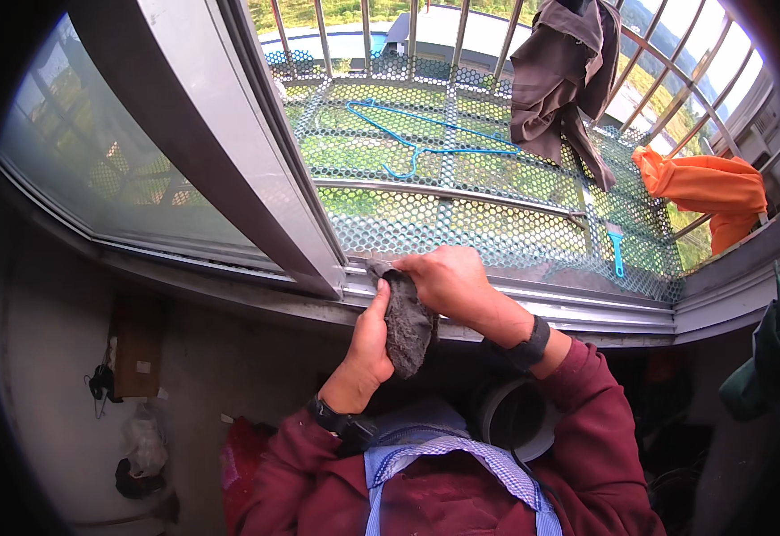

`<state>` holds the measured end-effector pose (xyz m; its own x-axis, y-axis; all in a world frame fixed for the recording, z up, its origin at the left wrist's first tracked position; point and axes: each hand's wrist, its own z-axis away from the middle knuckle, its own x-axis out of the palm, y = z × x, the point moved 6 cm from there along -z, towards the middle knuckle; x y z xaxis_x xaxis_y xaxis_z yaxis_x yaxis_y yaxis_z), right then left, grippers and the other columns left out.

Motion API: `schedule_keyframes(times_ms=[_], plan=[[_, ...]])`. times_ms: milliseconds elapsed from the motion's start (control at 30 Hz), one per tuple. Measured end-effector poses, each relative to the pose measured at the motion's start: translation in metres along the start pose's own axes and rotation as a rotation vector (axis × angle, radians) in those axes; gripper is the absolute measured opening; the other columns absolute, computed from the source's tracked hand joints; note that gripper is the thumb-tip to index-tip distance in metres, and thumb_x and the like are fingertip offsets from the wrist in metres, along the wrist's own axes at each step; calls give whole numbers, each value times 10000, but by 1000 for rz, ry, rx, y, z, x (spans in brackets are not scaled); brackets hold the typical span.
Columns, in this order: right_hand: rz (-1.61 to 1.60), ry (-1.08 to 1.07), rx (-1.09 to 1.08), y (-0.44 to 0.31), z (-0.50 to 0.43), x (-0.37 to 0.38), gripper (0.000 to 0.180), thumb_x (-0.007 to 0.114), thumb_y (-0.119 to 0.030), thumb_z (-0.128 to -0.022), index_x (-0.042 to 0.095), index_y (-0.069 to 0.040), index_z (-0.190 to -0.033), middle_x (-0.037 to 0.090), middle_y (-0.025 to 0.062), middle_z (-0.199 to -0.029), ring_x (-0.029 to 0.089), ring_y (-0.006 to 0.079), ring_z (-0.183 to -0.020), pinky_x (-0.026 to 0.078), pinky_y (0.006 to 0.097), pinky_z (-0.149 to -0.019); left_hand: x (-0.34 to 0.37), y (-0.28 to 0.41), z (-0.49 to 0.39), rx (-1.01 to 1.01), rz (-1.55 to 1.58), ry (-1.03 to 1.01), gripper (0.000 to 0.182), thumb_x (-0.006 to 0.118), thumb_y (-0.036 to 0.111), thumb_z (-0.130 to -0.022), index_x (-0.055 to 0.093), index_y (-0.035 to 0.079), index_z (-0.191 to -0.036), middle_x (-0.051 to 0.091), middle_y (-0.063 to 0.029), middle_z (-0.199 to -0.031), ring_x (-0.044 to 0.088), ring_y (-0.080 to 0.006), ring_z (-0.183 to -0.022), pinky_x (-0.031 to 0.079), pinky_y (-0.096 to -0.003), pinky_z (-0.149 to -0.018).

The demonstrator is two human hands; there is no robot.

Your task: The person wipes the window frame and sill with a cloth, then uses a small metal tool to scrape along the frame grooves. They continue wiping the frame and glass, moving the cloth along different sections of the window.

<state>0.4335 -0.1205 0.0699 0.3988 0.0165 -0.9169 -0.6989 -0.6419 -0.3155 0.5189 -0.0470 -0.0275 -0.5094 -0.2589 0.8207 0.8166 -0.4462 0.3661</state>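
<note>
A dark grey cloth (408,331) hangs bunched between my two hands above the inner edge of the window sill. My left hand (366,345) holds it from the left, thumb pointing up along its side. My right hand (453,281) grips the upper end of the cloth, close to the metal sliding track (537,308) of the window. Just left of my hands stands the frame of the sliding window sash (282,221). The fingertips of my left hand are hidden behind the cloth.
Outside, a green perforated mat (396,201) lines the barred cage, with a blue clothes hanger (430,149) and a blue-handled brush (616,251) on it. Brown fabric (557,80) and orange fabric (704,184) hang at the bars. A bucket (520,419) stands below the sill.
</note>
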Motion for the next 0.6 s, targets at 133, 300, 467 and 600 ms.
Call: schedule_keyframes(times_ms=[133, 300, 467, 600], plan=[[9, 73, -8, 11, 35, -31, 303, 662, -145, -786, 762, -236, -1058, 689, 73, -694, 666, 302, -605, 496, 431, -510, 11, -24, 8, -74, -86, -65, 459, 382, 437, -1076, 612, 54, -1184, 710, -70, -1029, 703, -186, -878, 581, -331, -785], [52, -34, -45, -16, 42, -13, 319, 622, -125, -779, 717, -160, -1081, 677, 113, -670, 674, 307, -593, 474, 440, -484, -7, -19, 22, -32, -130, 34, 450, 407, 427, -1072, 621, 49, -1192, 706, -57, -1034, 695, -169, -898, 570, -323, -808], [133, 1, -3, -48, 12, 42, 369, 615, -130, -790, 707, -186, -1143, 673, 87, -675, 662, 297, -581, 487, 438, -501, -40, 17, 17, 121, -83, 172, 425, 458, 433, -1053, 635, 69, -1184, 697, -37, -1052, 689, -156, -902, 567, -318, -802], [-15, 59, -6, -29, 20, 39, 313, 636, -133, -811, 732, -182, -1105, 687, 99, -698, 670, 297, -602, 484, 419, -494, -36, 10, 16, 108, -103, 138, 388, 417, 389, -1070, 616, 79, -1192, 692, -45, -1042, 685, -166, -907, 565, -329, -803]])
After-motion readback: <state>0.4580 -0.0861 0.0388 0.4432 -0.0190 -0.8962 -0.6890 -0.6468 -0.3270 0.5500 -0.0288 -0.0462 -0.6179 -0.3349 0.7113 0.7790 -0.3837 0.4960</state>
